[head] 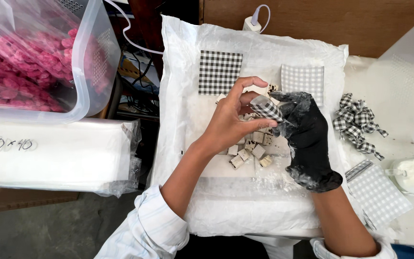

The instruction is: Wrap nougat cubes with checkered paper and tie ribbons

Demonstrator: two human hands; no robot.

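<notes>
Bright, even light; sharp focus

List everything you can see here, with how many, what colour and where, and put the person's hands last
Piece being wrapped: one, checked paper, between both hands.
Wrapper sheets: one dark check, one pale, top of pad; pale stack at right.
Unwrapped pieces: several, cream, pad centre.
Wrapped pieces: a pile, black-white check, right.
White pad: one, centre.
Clear tub: one, pink pieces inside, upper left.
White bagged stack: one, left.
Left hand: bare, pinching the piece.
Right hand: black glove, holding it.
</notes>
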